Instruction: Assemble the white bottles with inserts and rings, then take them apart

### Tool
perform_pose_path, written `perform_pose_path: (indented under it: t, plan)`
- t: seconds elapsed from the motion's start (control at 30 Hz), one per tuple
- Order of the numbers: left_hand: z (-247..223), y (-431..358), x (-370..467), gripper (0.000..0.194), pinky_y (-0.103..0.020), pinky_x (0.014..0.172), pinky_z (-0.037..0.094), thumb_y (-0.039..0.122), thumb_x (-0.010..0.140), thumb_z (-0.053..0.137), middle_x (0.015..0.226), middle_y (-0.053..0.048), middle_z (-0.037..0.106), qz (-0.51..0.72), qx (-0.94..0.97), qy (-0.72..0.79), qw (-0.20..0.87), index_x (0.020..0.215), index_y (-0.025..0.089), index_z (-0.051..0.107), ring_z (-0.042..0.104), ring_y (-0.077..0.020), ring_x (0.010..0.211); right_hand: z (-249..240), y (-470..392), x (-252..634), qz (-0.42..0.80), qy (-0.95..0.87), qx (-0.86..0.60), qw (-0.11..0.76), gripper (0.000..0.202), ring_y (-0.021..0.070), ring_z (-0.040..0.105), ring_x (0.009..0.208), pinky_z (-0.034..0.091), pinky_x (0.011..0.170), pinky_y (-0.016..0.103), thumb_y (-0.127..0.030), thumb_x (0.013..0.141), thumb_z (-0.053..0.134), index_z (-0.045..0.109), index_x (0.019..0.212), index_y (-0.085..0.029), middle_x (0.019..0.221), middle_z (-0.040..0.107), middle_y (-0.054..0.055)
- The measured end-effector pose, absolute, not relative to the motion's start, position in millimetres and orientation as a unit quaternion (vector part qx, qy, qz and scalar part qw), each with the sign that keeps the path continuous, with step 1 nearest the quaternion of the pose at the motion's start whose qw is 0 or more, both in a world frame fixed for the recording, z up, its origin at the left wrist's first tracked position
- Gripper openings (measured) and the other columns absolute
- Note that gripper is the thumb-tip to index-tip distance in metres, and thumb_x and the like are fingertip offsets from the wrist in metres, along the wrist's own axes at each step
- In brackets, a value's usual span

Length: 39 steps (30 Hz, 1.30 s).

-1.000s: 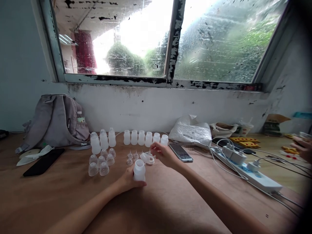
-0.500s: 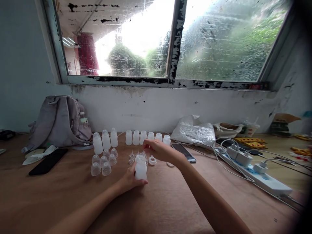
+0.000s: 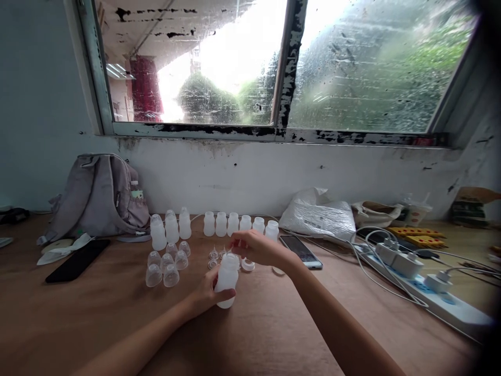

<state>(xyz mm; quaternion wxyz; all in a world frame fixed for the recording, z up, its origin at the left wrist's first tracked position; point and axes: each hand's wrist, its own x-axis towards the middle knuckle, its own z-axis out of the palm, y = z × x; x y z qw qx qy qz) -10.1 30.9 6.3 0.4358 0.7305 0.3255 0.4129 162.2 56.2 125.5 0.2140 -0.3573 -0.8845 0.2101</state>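
Note:
My left hand [image 3: 208, 293] is wrapped around a frosted baby bottle [image 3: 226, 286], tilted slightly and with no cap on it. Just above and behind its mouth is my right hand [image 3: 259, 248], fingers pinched together; what they hold, if anything, I cannot make out. Beyond the bottle lie several clear bottle nipples [image 3: 213, 255], partly covered by my hand. A white ring [image 3: 248, 266] is beside them, and another ring [image 3: 278, 271] shows under my right wrist. Clear dome caps [image 3: 171, 275] stand in a cluster at left.
Three capped bottles [image 3: 171, 228] stand behind the domes. A row of uncapped bottles [image 3: 221, 224] lines the back. A phone [image 3: 300, 251], silver bag [image 3: 319, 216] and power strip [image 3: 450, 303] with cables are at right; a backpack [image 3: 97, 196] and black phone [image 3: 78, 261] are at left.
The held bottle has come slightly nearer to me and leans more. My right hand stays by its mouth, a little lower. The camera view has shifted slightly.

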Motion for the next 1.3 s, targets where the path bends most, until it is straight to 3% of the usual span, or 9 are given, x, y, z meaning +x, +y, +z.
perform_pose_path:
  t: [0.2,0.3,0.53,0.7,0.8,0.93,1.03,1.17,1.3]
  plan:
    - [7,36,-15,0.052,-0.026,0.067,0.041,0.039,0.068,0.06,0.092,-0.006,0.054,0.478,0.592,0.34,0.553,0.111,0.018,0.04,0.054,-0.0166,0.076,103,99,176,0.387,-0.824,-0.345,0.227,0.016,0.0129,0.054,0.052,0.041,0.049,0.026,-0.03,0.073,0.053,0.057,0.079,-0.016,0.063,0.059,0.002]
    - [5,38,-14,0.049,-0.027,0.065,0.044,0.038,0.069,0.059,0.095,-0.007,0.054,0.496,0.548,0.36,0.568,0.109,0.018,0.039,0.057,-0.0165,0.073,90,111,181,0.424,-0.804,-0.358,0.214,0.02,0.0124,0.053,0.052,0.041,0.048,0.025,-0.034,0.073,0.054,0.055,0.076,-0.015,0.062,0.058,0.002]
    - [7,34,-12,0.044,-0.028,0.067,0.047,0.035,0.066,0.062,0.093,-0.005,0.055,0.501,0.545,0.365,0.565,0.104,0.017,0.046,0.054,-0.0214,0.085,85,106,175,0.395,-0.804,-0.39,0.212,0.032,0.0075,0.036,0.038,0.026,0.038,0.022,-0.043,0.074,0.049,0.046,0.055,-0.018,0.046,0.045,-0.003]
    - [10,33,-13,0.041,-0.025,0.057,0.045,0.036,0.069,0.059,0.094,-0.006,0.054,0.499,0.518,0.335,0.608,0.103,0.018,0.046,0.056,-0.0152,0.07,83,103,170,0.356,-0.801,-0.407,0.257,0.045,0.0055,0.024,0.037,0.022,0.04,0.023,-0.05,0.075,0.047,0.042,0.045,-0.017,0.038,0.032,-0.005]
    - [12,34,-16,0.04,-0.023,0.053,0.043,0.04,0.072,0.054,0.089,-0.006,0.056,0.489,0.474,0.314,0.661,0.105,0.018,0.045,0.056,-0.0127,0.062,86,98,170,0.412,-0.784,-0.374,0.276,0.038,0.0072,0.037,0.042,0.03,0.042,0.022,-0.051,0.073,0.05,0.054,0.059,-0.015,0.049,0.047,-0.002]
    - [14,34,-19,0.047,-0.025,0.055,0.043,0.047,0.076,0.047,0.093,-0.01,0.059,0.467,0.405,0.279,0.735,0.113,0.016,0.043,0.057,-0.0133,0.061,90,91,168,0.556,-0.744,-0.281,0.243,0.043,0.0135,0.055,0.074,0.043,0.061,0.023,-0.041,0.066,0.063,0.056,0.1,-0.016,0.089,0.059,0.004]
    - [13,35,-19,0.049,-0.026,0.055,0.043,0.048,0.076,0.047,0.091,-0.011,0.059,0.452,0.395,0.274,0.752,0.111,0.014,0.046,0.057,-0.0143,0.062,85,93,163,0.588,-0.724,-0.262,0.248,0.041,0.0142,0.055,0.079,0.042,0.069,0.025,-0.039,0.064,0.065,0.058,0.096,-0.014,0.088,0.059,0.003]
    - [14,35,-15,0.043,-0.024,0.054,0.044,0.042,0.073,0.056,0.089,-0.01,0.059,0.484,0.446,0.31,0.686,0.103,0.012,0.052,0.057,-0.0147,0.067,73,97,155,0.521,-0.71,-0.37,0.297,0.035,0.0132,0.053,0.07,0.04,0.065,0.024,-0.044,0.064,0.064,0.059,0.077,-0.012,0.072,0.058,0.001]
    - [17,30,-11,0.045,-0.022,0.054,0.043,0.047,0.075,0.051,0.082,-0.008,0.059,0.462,0.379,0.272,0.754,0.1,0.01,0.055,0.055,-0.0115,0.061,70,88,142,0.554,-0.679,-0.34,0.34,0.035,0.0137,0.054,0.073,0.04,0.059,0.022,-0.044,0.068,0.059,0.058,0.087,-0.015,0.083,0.06,0.003]
